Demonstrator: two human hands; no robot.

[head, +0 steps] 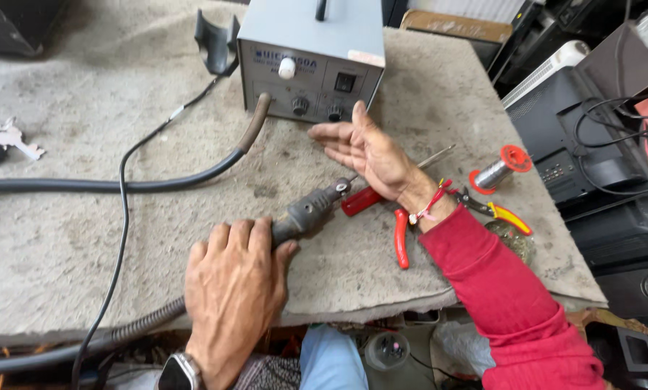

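I see my left hand (234,278) wrapped around the grip of the hot-air handpiece (306,211), which lies on the grey padded workbench (85,238) with its nozzle aimed toward the right. My right hand (367,150) hovers flat and open, holding nothing, just in front of the grey rework station (311,54). Beneath its wrist lie a red-handled screwdriver (360,200) and red pliers (400,238); a solder spool (501,170) sits nearby.

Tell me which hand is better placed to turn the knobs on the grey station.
Right, probably. The right hand lies open and empty just below the grey station, fingertips close to its knobs. The left hand is wrapped around the hot-air handpiece, farther back.
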